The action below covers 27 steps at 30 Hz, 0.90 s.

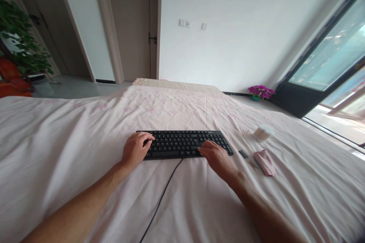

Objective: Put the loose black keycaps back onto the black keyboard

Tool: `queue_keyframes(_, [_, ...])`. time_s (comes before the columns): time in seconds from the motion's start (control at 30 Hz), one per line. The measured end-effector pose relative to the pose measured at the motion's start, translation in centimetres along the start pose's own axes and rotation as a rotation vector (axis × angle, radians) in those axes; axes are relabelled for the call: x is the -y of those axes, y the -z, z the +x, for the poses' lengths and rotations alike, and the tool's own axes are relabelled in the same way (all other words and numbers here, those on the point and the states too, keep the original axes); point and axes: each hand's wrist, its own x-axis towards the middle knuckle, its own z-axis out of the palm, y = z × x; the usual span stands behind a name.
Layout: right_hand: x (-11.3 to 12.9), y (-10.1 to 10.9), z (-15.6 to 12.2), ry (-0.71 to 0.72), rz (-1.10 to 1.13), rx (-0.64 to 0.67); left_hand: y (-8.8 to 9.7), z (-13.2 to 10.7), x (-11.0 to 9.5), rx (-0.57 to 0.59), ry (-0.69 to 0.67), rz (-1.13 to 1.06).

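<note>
A black computer keyboard lies flat on a pale pink flowered cloth, its keys facing up. My left hand is closed around the keyboard's left end, with fingers over the far corner and the thumb on the keys. Over the right part of the keyboard is my right hand, fingers curled together and their tips down at the keys. Whatever these fingertips may pinch is hidden. A black cable comes from beneath the keyboard's near edge and runs toward me.
Right of the keyboard lie a small dark strip, thin metal tweezers and a folded pink cloth. Behind them is a clear tub of cotton swabs. Purple flowers stand on the floor near the glass door.
</note>
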Motion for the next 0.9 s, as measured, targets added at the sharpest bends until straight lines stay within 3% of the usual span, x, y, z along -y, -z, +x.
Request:
queue_keyframes(0.2, [0.08,0.24,0.11,0.016,0.025,0.017,0.00,0.05,0.18,0.001,-0.006,-0.005])
queue_keyframes(0.43, [-0.63,-0.30,-0.18,-0.064,0.141,-0.032,-0.05,-0.04,0.18,-0.008,-0.009,-0.012])
queue_keyframes(0.9, [-0.30,-0.23,-0.31,-0.033,0.090,-0.044,-0.01,-0.02,0.14,-0.002,-0.004,-0.004])
